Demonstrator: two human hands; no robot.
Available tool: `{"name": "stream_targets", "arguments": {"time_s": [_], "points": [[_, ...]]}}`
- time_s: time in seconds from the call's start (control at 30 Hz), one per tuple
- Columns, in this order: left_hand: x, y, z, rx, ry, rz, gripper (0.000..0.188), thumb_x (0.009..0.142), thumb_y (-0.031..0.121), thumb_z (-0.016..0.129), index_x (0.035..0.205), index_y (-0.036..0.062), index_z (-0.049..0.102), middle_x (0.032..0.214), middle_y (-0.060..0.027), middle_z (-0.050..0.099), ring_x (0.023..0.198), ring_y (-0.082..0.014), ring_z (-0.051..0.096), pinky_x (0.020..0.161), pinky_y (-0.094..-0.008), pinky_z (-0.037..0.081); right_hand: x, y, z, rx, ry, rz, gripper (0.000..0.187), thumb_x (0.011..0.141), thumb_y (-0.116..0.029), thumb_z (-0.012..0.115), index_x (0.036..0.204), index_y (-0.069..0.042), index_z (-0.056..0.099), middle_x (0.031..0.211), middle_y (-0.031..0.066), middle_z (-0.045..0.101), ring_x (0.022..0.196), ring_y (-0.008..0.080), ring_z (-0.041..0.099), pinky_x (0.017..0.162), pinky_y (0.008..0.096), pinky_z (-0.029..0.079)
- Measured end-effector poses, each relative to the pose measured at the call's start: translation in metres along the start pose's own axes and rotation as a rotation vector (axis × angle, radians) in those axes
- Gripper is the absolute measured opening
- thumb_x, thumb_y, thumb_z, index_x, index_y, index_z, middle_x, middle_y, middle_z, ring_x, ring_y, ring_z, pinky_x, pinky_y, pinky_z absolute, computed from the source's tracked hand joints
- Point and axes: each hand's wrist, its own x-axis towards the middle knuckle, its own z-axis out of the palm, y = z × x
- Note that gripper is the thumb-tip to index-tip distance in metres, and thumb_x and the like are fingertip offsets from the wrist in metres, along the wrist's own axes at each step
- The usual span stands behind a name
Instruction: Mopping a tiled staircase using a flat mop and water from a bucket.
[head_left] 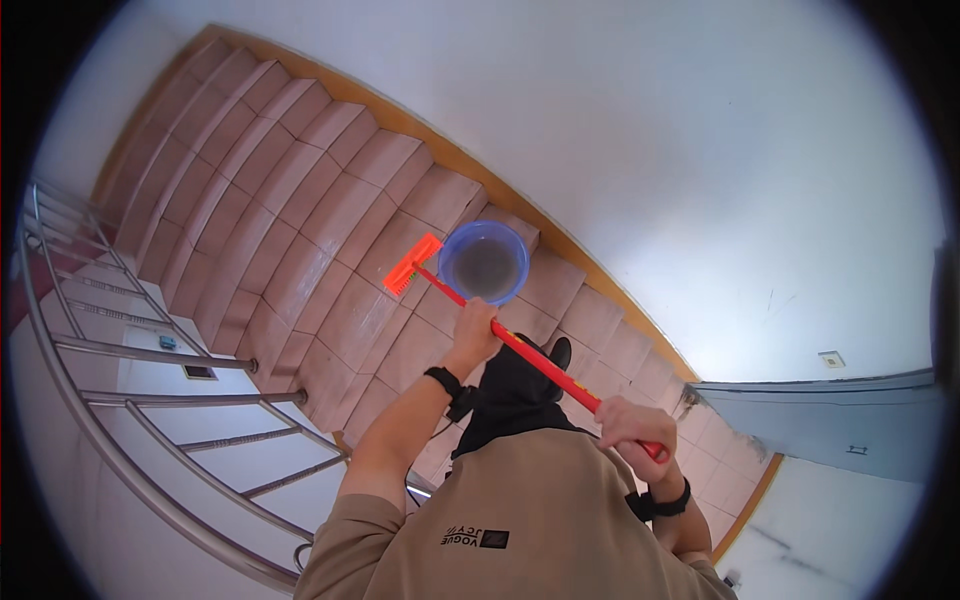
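A long-handled scrub brush (545,366) with a red pole slants across the middle of the view. Its orange head, bristles showing along one edge, is over the tiled steps, left of a blue basin (527,262). My left hand (475,333) is wrapped round the pole partway down, just below the basin. Higher up, near the pole's end, my right hand (638,436) grips it in front of my shirt. Greyish water stands in the basin, which rests on a step. Whether the bristles touch the tile cannot be told.
Pinkish tiled stairs (300,190) climb to the upper left and continue down to the lower right. A curved metal railing (130,465) runs along the left. A white wall (720,170) with yellow-brown edging borders the right. My black shoe (562,351) is on the stairs.
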Motion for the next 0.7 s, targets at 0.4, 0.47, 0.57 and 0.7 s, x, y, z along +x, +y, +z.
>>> {"name": "stream_targets", "arguments": {"time_s": [0.4,0.47,0.57,0.7], "points": [[0.063,-0.046,-0.002,0.021,-0.038,-0.058,0.017,0.070,0.011,0.074,0.070,0.0076,0.058,0.082,-0.0138,0.059,0.094,-0.0368,0.059,0.079,-0.0520,0.045,0.067,0.042,-0.015,0.003,-0.025,-0.014,0.014,0.076,-0.002,0.056,0.078,0.004,0.068,0.072,0.0123,0.065,0.066,0.0257,0.060,0.083,0.0463,0.051],[0.073,-0.048,-0.001,0.014,-0.003,-0.072,0.017,0.070,0.010,0.074,0.069,0.0076,0.057,0.082,-0.0140,0.059,0.094,-0.0369,0.059,0.079,-0.0517,0.045,0.081,0.046,-0.024,0.007,-0.049,0.006,0.013,0.076,-0.002,0.056,0.077,0.004,0.067,0.072,0.0122,0.065,0.066,0.0261,0.060,0.083,0.0465,0.051],[0.073,-0.021,0.005,-0.028,0.058,-0.076,0.018,0.070,0.010,0.074,0.069,0.0077,0.056,0.082,-0.0142,0.058,0.092,-0.0371,0.059,0.077,-0.0507,0.045,0.096,0.027,-0.043,-0.015,-0.065,-0.013,0.013,0.075,-0.001,0.055,0.077,0.004,0.067,0.071,0.0120,0.064,0.065,0.0264,0.060,0.083,0.0468,0.052],[0.078,-0.002,0.010,-0.062,0.198,-0.084,0.019,0.069,0.009,0.074,0.068,0.0081,0.055,0.082,-0.0138,0.058,0.089,-0.0368,0.059,0.075,-0.0484,0.045,0.114,0.007,-0.055,-0.010,-0.164,0.039,0.014,0.073,0.001,0.055,0.078,0.004,0.068,0.072,0.0130,0.064,0.065,0.0275,0.059,0.082,0.0469,0.052]]}}
